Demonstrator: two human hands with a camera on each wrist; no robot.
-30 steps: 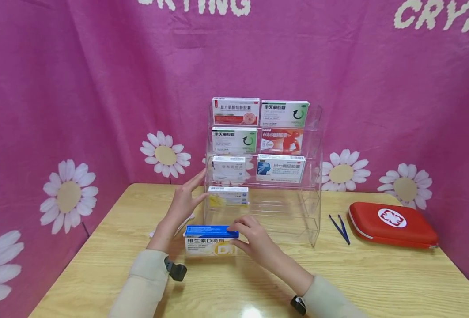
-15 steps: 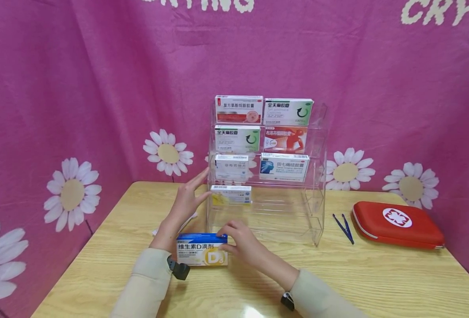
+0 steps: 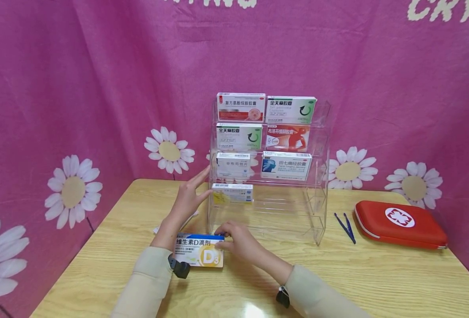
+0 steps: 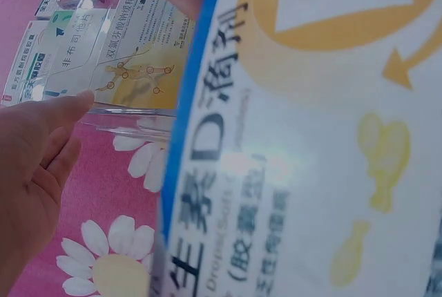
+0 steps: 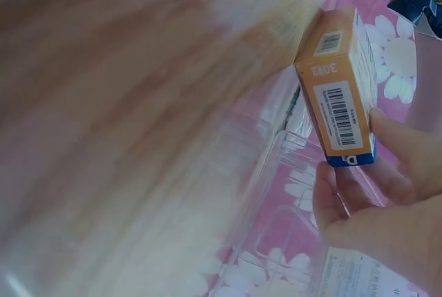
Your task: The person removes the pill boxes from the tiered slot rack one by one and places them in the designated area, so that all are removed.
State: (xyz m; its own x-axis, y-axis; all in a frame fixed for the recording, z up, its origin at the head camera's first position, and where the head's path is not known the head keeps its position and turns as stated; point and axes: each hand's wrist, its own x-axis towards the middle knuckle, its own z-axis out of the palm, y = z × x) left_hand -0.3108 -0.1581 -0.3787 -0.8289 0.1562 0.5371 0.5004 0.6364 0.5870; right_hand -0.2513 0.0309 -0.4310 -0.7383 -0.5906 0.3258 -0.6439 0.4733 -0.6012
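My right hand [image 3: 240, 240] pinches the top right corner of a blue, white and orange vitamin D drops box [image 3: 200, 254] in the head view. The box stands upright on the table, in front of a clear tiered display rack [image 3: 282, 223]. In the right wrist view its orange barcode end [image 5: 338, 114] faces the camera, between thumb and fingers. With extended fingers, my left hand [image 3: 187, 198] rests against the rack's left side. Its thumb lies near the yellow-and-white medicine box [image 3: 232, 194] on the lowest filled tier.
Medicine boxes fill the upper tiers, among them a red one [image 3: 287, 138] and a white-and-blue one [image 3: 286, 166]. Right of the rack lie blue tweezers [image 3: 345, 227] and a red first-aid case [image 3: 399, 225]. A white item [image 3: 192, 216] is partly hidden behind my left forearm.
The vitamin D box has moved left and closer to me, held by my right hand, and its front now shows more fully. My left hand has stayed at the rack's side.
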